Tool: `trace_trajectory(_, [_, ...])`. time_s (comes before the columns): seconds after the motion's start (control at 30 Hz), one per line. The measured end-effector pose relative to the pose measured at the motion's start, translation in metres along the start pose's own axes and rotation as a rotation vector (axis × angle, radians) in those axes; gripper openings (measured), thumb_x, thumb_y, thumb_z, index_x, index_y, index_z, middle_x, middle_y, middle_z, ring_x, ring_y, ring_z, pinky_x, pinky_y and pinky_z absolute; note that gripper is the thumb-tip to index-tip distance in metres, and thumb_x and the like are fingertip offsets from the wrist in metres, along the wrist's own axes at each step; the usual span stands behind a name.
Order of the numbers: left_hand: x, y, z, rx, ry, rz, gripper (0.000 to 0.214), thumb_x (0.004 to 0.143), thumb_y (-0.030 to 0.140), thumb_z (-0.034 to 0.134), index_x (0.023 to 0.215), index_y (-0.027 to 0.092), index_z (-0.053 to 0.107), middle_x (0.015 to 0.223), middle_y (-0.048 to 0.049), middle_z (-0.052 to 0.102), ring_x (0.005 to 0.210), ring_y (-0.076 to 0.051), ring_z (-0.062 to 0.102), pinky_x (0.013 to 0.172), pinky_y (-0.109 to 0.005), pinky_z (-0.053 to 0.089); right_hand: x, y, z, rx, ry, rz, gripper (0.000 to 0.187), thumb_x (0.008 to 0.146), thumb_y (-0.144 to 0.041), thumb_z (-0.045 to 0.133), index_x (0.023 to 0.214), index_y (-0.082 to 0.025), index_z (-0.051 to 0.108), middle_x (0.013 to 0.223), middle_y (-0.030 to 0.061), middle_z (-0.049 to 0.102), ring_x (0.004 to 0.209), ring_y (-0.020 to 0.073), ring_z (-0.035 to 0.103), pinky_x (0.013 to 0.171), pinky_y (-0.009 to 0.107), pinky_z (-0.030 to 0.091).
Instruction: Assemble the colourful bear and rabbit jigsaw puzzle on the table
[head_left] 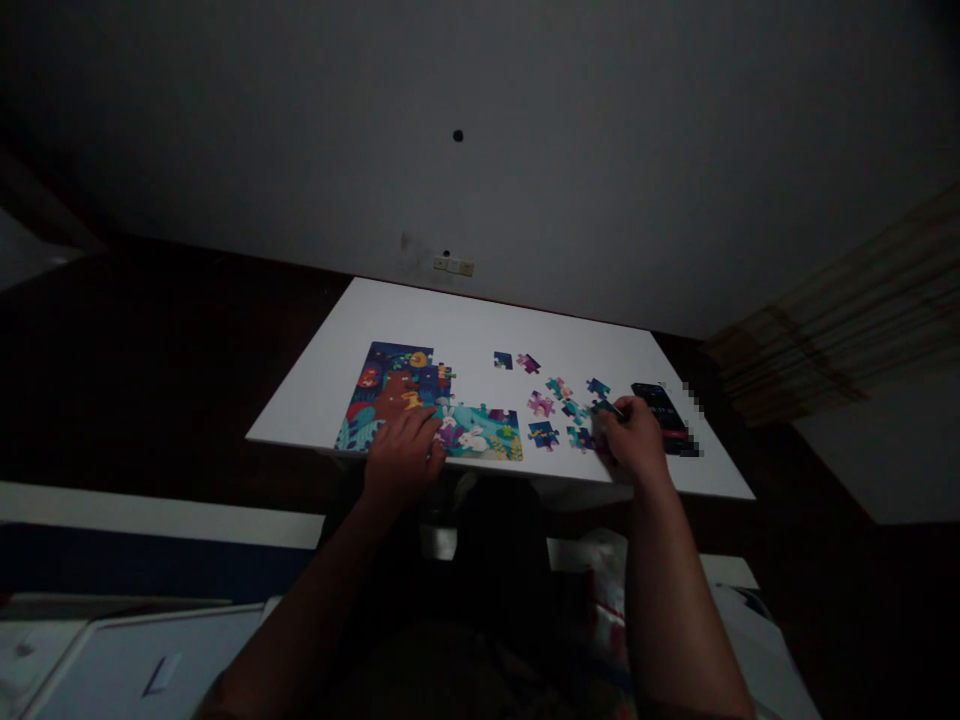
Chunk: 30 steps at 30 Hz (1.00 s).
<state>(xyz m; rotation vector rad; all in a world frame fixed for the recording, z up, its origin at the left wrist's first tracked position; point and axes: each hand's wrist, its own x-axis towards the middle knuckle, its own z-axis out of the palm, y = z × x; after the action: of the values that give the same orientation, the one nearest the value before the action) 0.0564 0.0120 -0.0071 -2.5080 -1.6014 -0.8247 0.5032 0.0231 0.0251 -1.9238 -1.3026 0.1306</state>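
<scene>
The joined part of a jigsaw puzzle [397, 390], with a bear and white rabbits in its picture, lies on the left of the white table. My left hand [405, 450] rests on its lower edge with the fingers stretched out. Over to the right, my right hand [634, 440] pinches a dark puzzle piece [604, 408] at the edge of the loose pieces. The fingers partly cover that piece. Close by lie a dark blue piece [598, 388], a teal piece [575, 411], a pink piece [540, 404] and a blue piece [544, 435].
A phone [660, 415] lies on the table [442, 310] right beside my right hand. Farther back are a blue corner piece [502, 360] and a purple piece [528, 363]. A wall with a socket [454, 266] stands behind the table, and a curtain [847, 310] hangs at right.
</scene>
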Motion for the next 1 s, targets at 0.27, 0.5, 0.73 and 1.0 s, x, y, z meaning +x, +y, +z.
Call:
trace_trajectory(0.27, [0.001, 0.001, -0.004, 0.003, 0.029, 0.03, 0.034, 0.11, 0.021, 0.067, 0.138, 0.024, 0.087, 0.156, -0.0114, 0.087, 0.14, -0.037, 0.082, 0.115, -0.053, 0.065, 0.0, -0.116, 0.069, 0.314, -0.301, -0.151, 0.038, 0.087, -0.061, 0.088, 0.106, -0.03, 0.077, 0.091, 0.0057, 0.08, 0.083, 0.0295, 0.073, 0.077, 0.043, 0.058])
trace_trajectory(0.5, [-0.002, 0.002, -0.007, -0.017, 0.062, 0.062, 0.033, 0.109, 0.022, 0.071, 0.139, 0.024, 0.086, 0.154, -0.0125, 0.087, 0.141, -0.036, 0.081, 0.119, -0.052, 0.065, 0.02, -0.179, 0.15, 0.272, -0.484, -0.184, 0.014, 0.088, -0.031, 0.086, 0.098, -0.029, 0.075, 0.096, 0.0051, 0.085, 0.086, 0.0261, 0.077, 0.082, 0.039, 0.059])
trace_trajectory(0.73, [-0.003, 0.003, -0.004, -0.037, 0.092, 0.069, 0.033, 0.107, 0.022, 0.075, 0.138, 0.024, 0.086, 0.155, -0.0117, 0.087, 0.142, -0.035, 0.08, 0.118, -0.052, 0.066, 0.031, -0.191, 0.176, 0.179, -0.475, -0.222, 0.011, 0.092, -0.028, 0.084, 0.102, -0.027, 0.079, 0.1, 0.0051, 0.087, 0.096, 0.0288, 0.08, 0.098, 0.044, 0.063])
trace_trajectory(1.0, [-0.004, 0.004, -0.004, -0.044, 0.091, 0.063, 0.034, 0.106, 0.022, 0.077, 0.139, 0.023, 0.087, 0.154, -0.0123, 0.087, 0.143, -0.035, 0.08, 0.119, -0.051, 0.066, 0.043, -0.187, 0.188, 0.139, -0.547, -0.305, 0.013, 0.093, -0.025, 0.082, 0.105, -0.026, 0.084, 0.109, 0.0073, 0.09, 0.102, 0.0305, 0.082, 0.107, 0.048, 0.064])
